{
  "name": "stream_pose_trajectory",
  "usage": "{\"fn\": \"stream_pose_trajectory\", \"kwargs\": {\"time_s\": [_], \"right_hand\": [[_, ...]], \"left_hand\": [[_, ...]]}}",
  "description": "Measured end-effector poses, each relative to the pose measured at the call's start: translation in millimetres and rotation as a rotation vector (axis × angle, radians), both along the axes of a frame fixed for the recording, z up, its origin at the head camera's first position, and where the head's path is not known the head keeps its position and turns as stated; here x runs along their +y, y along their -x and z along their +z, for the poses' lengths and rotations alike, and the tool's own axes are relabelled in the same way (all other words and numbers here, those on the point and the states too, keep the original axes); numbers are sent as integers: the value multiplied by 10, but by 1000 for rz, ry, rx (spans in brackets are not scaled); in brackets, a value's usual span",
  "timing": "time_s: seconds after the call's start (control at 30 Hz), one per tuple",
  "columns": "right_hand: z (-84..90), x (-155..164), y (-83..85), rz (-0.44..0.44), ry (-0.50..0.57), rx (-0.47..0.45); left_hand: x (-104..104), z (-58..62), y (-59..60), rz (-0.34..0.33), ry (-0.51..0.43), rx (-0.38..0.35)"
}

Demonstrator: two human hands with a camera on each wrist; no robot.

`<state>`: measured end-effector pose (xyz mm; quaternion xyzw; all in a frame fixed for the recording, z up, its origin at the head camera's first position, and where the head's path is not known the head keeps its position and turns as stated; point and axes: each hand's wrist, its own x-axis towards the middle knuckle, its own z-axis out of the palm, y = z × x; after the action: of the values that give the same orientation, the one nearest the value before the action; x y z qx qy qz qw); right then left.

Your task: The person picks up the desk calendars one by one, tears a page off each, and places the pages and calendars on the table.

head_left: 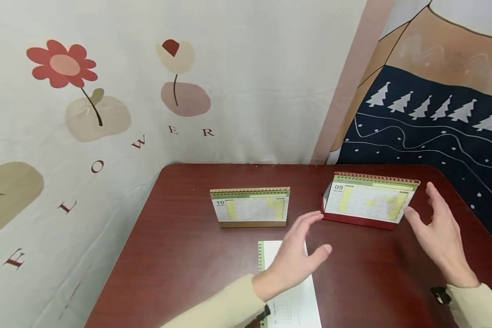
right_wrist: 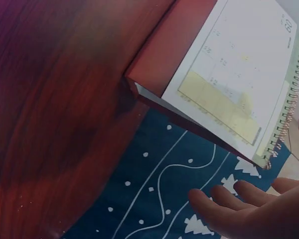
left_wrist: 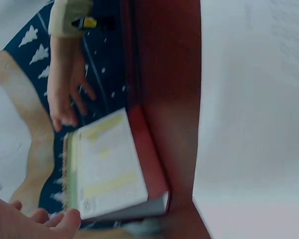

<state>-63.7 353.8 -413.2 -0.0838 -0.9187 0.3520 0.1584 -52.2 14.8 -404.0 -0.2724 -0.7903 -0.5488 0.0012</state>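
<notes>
The red-based desk calendar [head_left: 369,202], open at 09, stands on the dark red table [head_left: 180,255] near its far right corner, with bare tabletop in front of it and the table edge close on its right. The left hand [head_left: 297,255] and right hand [head_left: 440,232] hover on either side of it, fingers spread wide, holding nothing and not touching it. A tan-based calendar [head_left: 250,207] showing 10 stands well apart to the left, and a flat white calendar sheet [head_left: 289,291] is partly hidden under the left hand and cut off at the bottom edge.
</notes>
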Motion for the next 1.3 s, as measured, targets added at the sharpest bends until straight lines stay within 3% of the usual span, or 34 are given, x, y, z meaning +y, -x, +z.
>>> {"fn": "stream_pose_trajectory", "kwargs": {"time_s": [0.13, 0.27, 0.4, 0.67, 0.8, 1.03, 1.3], "right_hand": [[-26, 32, 28, 13, 14, 11], [-57, 42, 26, 20, 15, 9], [-90, 21, 50, 45, 34, -18], [-116, 31, 67, 98, 139, -110], [-118, 54, 71, 97, 164, -145], [-176, 24, 102, 106, 176, -143], [-204, -39, 153, 114, 175, -141]], "left_hand": [[246, -24, 78, -17, 20, -147], [451, -64, 202, 41, -8, -269], [589, -137, 374, 120, -46, -318], [765, -346, 679, 221, -60, -345], [830, -427, 798, 249, -52, -325], [881, -508, 855, 261, -78, -354], [882, -541, 906, 370, -161, -329]]}}
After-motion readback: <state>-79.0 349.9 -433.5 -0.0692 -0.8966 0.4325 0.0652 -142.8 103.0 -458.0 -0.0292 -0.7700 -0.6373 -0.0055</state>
